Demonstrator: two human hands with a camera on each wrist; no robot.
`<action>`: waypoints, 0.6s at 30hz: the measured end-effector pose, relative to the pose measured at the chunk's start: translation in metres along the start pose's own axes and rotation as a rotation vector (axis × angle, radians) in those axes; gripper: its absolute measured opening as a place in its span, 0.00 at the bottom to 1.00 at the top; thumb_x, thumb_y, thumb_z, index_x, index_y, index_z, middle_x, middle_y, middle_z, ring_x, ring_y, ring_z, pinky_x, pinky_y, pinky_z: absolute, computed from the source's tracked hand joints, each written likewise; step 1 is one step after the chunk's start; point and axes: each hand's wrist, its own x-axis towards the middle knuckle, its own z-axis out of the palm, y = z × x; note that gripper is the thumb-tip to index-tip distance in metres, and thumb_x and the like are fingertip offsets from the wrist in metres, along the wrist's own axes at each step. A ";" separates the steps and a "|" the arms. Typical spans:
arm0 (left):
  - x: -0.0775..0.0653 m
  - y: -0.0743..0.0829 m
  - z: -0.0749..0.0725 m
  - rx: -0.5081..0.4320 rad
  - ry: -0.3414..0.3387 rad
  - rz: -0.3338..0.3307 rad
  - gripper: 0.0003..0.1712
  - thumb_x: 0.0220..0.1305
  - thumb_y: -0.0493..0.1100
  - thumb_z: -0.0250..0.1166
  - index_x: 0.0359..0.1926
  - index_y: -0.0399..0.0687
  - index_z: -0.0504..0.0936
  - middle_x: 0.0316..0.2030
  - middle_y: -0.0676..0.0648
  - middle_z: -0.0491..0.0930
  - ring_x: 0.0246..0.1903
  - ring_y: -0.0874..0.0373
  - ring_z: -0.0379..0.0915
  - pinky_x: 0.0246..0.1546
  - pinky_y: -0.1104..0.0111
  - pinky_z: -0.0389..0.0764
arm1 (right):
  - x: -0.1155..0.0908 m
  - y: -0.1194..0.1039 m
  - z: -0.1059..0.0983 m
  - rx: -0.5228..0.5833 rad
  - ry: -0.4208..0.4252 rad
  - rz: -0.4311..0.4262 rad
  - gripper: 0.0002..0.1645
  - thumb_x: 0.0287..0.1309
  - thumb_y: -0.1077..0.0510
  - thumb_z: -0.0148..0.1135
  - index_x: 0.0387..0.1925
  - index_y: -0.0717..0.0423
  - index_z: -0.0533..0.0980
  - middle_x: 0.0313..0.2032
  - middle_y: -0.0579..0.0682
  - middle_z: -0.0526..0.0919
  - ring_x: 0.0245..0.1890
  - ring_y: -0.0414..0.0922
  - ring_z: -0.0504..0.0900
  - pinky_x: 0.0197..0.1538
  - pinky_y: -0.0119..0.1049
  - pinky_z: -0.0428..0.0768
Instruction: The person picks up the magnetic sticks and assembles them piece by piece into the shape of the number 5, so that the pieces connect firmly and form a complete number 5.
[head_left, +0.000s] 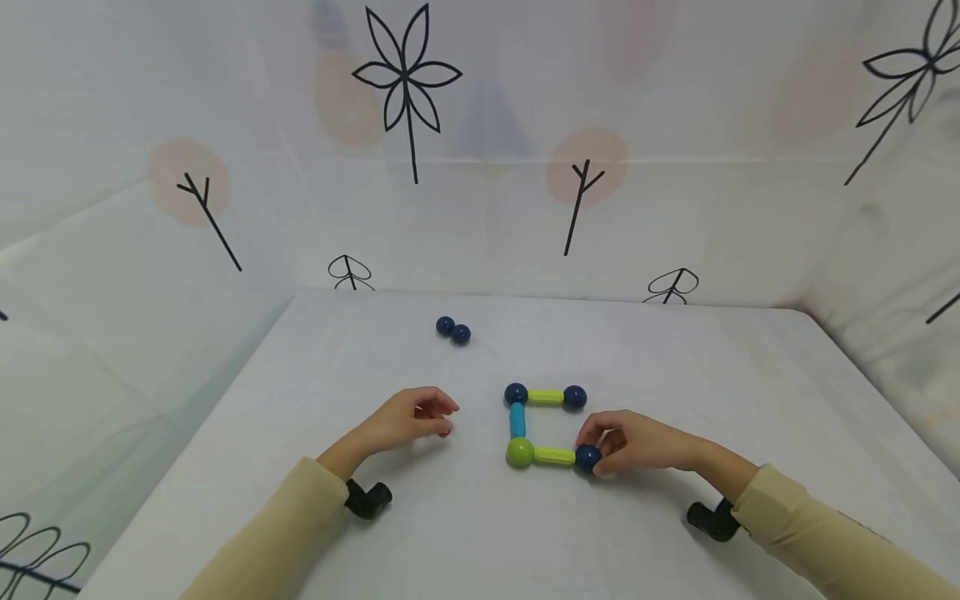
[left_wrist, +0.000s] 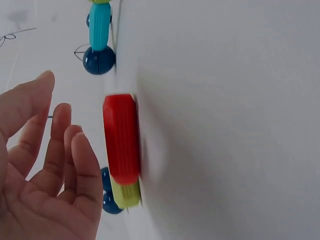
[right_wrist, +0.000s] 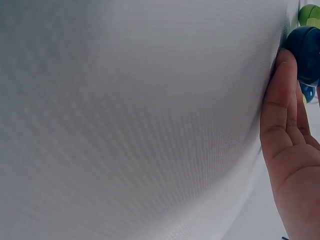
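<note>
My right hand [head_left: 637, 442] pinches a dark blue ball [head_left: 588, 457] at the near right end of a flat, three-sided shape of magnetic balls and bars. A lime bar [head_left: 555, 456] joins that ball to a green ball [head_left: 520, 452]. From there a light blue bar [head_left: 517, 420] leads to another dark blue ball [head_left: 516, 393], then a lime bar [head_left: 545, 397] and a dark blue ball [head_left: 575, 397]. To the left, my left hand [head_left: 408, 417] hovers with loosely bent fingers. Beside it lies a red bar [left_wrist: 121, 139], with a yellow-green bar [left_wrist: 126, 195] behind; the head view mostly hides both.
Two dark blue balls [head_left: 453, 330] lie together farther back on the white table [head_left: 360, 333]. A white cloth printed with plants [head_left: 480, 217] hangs behind and at both sides. Black wrist devices [head_left: 367, 500] sit under both wrists.
</note>
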 end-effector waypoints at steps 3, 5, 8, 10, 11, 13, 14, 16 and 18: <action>-0.003 -0.005 -0.004 0.026 0.025 0.013 0.13 0.58 0.41 0.66 0.45 0.45 0.80 0.34 0.52 0.79 0.36 0.56 0.73 0.36 0.65 0.74 | -0.001 0.001 0.000 0.006 -0.002 -0.008 0.18 0.51 0.61 0.67 0.44 0.56 0.74 0.42 0.52 0.75 0.37 0.49 0.75 0.39 0.33 0.76; -0.006 -0.007 -0.006 0.059 0.045 0.010 0.13 0.58 0.41 0.67 0.45 0.46 0.81 0.37 0.52 0.78 0.37 0.56 0.72 0.39 0.65 0.74 | 0.000 0.001 0.000 0.008 -0.002 -0.009 0.18 0.51 0.61 0.67 0.44 0.56 0.74 0.41 0.52 0.75 0.37 0.49 0.75 0.39 0.34 0.76; -0.008 -0.011 -0.008 0.104 0.065 -0.008 0.12 0.58 0.41 0.67 0.45 0.49 0.81 0.42 0.53 0.77 0.40 0.56 0.71 0.43 0.64 0.74 | 0.000 0.001 0.000 0.012 0.000 -0.004 0.18 0.51 0.61 0.67 0.44 0.56 0.74 0.41 0.52 0.75 0.37 0.49 0.75 0.39 0.33 0.76; -0.008 -0.012 -0.009 0.132 0.073 -0.006 0.13 0.58 0.41 0.67 0.45 0.50 0.81 0.43 0.54 0.76 0.42 0.56 0.70 0.46 0.62 0.73 | 0.000 0.001 0.000 0.018 0.001 -0.008 0.18 0.51 0.62 0.67 0.45 0.57 0.74 0.41 0.52 0.75 0.37 0.49 0.75 0.38 0.33 0.76; -0.008 -0.012 -0.009 0.145 0.074 -0.003 0.13 0.58 0.41 0.67 0.45 0.50 0.81 0.43 0.54 0.76 0.43 0.56 0.70 0.48 0.61 0.72 | 0.000 0.001 0.000 0.020 0.001 -0.007 0.18 0.51 0.62 0.67 0.45 0.57 0.74 0.41 0.53 0.75 0.37 0.49 0.75 0.38 0.33 0.76; -0.008 -0.012 -0.010 0.166 0.068 0.017 0.14 0.58 0.40 0.67 0.46 0.50 0.81 0.43 0.54 0.77 0.45 0.56 0.70 0.50 0.60 0.71 | 0.000 0.000 0.000 0.022 0.002 -0.006 0.18 0.51 0.62 0.67 0.45 0.57 0.74 0.41 0.53 0.75 0.37 0.49 0.74 0.38 0.33 0.76; -0.008 -0.012 -0.010 0.178 0.063 0.029 0.14 0.58 0.40 0.66 0.47 0.49 0.81 0.44 0.53 0.77 0.45 0.56 0.70 0.50 0.59 0.71 | 0.000 0.000 0.001 0.024 0.002 -0.006 0.18 0.51 0.62 0.67 0.45 0.57 0.74 0.41 0.53 0.75 0.37 0.49 0.74 0.38 0.33 0.76; -0.008 -0.011 -0.010 0.194 0.054 0.042 0.15 0.58 0.39 0.67 0.47 0.47 0.81 0.44 0.52 0.78 0.45 0.56 0.70 0.50 0.59 0.72 | 0.000 0.000 0.001 0.023 0.004 -0.005 0.18 0.51 0.62 0.67 0.45 0.57 0.74 0.41 0.53 0.75 0.37 0.49 0.74 0.38 0.33 0.76; -0.007 -0.010 -0.010 0.207 0.047 0.049 0.15 0.57 0.38 0.67 0.47 0.45 0.81 0.45 0.51 0.78 0.45 0.55 0.70 0.49 0.59 0.72 | 0.000 -0.001 0.001 0.024 0.005 -0.004 0.18 0.51 0.62 0.67 0.44 0.58 0.74 0.41 0.53 0.75 0.37 0.49 0.74 0.38 0.33 0.76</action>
